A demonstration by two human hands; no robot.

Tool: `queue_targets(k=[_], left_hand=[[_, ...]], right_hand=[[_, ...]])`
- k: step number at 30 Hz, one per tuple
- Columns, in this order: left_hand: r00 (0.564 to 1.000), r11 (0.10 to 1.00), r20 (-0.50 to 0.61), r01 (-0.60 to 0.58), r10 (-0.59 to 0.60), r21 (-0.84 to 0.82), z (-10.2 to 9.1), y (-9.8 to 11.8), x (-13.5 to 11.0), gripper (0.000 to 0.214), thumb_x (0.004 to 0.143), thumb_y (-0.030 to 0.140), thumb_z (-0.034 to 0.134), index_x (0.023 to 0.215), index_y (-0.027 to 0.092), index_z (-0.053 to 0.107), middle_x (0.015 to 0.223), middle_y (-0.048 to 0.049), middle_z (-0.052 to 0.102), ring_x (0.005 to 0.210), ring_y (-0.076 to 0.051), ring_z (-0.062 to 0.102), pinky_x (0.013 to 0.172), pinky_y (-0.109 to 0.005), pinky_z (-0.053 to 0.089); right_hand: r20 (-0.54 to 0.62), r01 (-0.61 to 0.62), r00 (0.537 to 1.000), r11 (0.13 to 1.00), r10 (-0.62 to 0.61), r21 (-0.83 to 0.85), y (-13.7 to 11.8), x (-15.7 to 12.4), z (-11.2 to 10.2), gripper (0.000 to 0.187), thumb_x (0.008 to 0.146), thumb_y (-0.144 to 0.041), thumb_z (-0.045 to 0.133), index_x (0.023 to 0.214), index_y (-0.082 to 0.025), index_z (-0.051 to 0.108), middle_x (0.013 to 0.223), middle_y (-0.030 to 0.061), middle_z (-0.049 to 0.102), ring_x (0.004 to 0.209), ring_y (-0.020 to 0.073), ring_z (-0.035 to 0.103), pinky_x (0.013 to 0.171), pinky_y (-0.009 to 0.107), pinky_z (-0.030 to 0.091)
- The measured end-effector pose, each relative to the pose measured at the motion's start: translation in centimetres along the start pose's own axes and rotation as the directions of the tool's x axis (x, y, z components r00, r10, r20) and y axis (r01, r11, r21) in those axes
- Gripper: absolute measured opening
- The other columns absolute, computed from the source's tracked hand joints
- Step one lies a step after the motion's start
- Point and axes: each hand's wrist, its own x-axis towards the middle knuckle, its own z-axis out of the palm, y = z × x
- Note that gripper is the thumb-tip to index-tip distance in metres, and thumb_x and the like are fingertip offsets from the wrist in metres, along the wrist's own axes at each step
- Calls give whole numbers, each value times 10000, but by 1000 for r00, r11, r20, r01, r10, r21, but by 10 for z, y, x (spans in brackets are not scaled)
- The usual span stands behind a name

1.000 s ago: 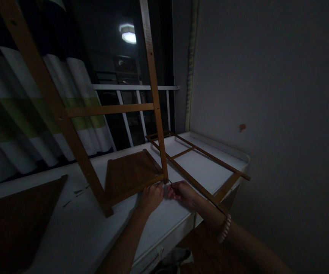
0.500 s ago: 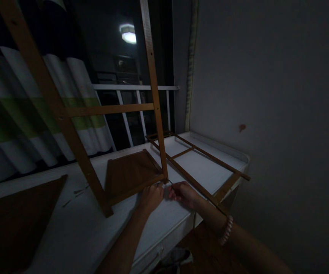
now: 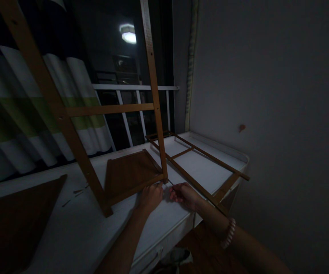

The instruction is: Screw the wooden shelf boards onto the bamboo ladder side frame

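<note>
An upright wooden frame [image 3: 156,95] stands on the white surface, with a brown slatted panel [image 3: 132,171] joined at its foot. My left hand [image 3: 152,196] lies against the panel's front edge by the right leg's lower end, its fingers curled over the wood. Just right of that corner, my right hand [image 3: 184,195] is closed in a pinch on a thin dark rod, which looks like a hex key [image 3: 170,182]. Its tip reaches the foot of the right leg. A pink-white beaded bracelet [image 3: 228,233] circles my right wrist.
Another wooden frame [image 3: 187,175] lies flat on the white surface [image 3: 164,224] at right. A dark brown panel [image 3: 18,220] lies at left, with several small thin pieces [image 3: 77,191] beside it. Behind are a striped curtain [image 3: 78,91] and white railing [image 3: 124,87]. Shoes [image 3: 177,255] sit on the floor.
My right hand has shifted very slightly to the right, and more of the thin rod shows. The left hand and the frame stay in place.
</note>
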Motion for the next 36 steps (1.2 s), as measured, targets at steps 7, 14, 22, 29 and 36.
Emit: queue_targets(k=[7,14,22,29,36], left_hand=[[1000,1000,9,25,-25,4,-4,3,-2,295,788,193,319,962,187,556,809,-84,647,760,-189,593,676,-299,413],[977,977,-133,148,-168,-152,-1,17,-12,264,740,115,337,782,141,596,819,-89,605,758,-171,570,693,-282,424],[916,606,-127,144,-381,-782,13,12,-17,241,621,81,411,781,130,584,794,-68,615,742,-150,574,718,-282,451],[885,139,93,174,-456,-975,13,14,-15,212,612,149,415,704,116,602,706,-48,640,650,-137,581,645,-267,462],[923,410,-3,169,-386,-896,16,21,1,282,719,182,367,858,123,605,751,-45,648,550,-105,556,538,-238,462]], right_hand=[[9,20,1000,1000,-20,-10,1,11,1,231,730,-71,333,606,-60,528,451,58,549,344,66,453,343,171,226],[-18,29,999,998,-30,-48,-2,14,7,216,689,-73,327,606,-71,527,438,47,543,336,64,437,337,173,211],[-52,72,996,992,-78,-100,-1,17,10,186,622,-69,342,571,-86,520,387,27,515,289,61,395,309,171,184],[-47,23,999,997,-26,-68,-5,22,9,172,627,-77,362,533,-86,506,348,1,461,263,34,306,293,169,102],[41,21,999,1000,-21,-11,-4,23,8,176,614,-61,353,488,-103,468,337,-20,422,253,19,251,310,182,75]])
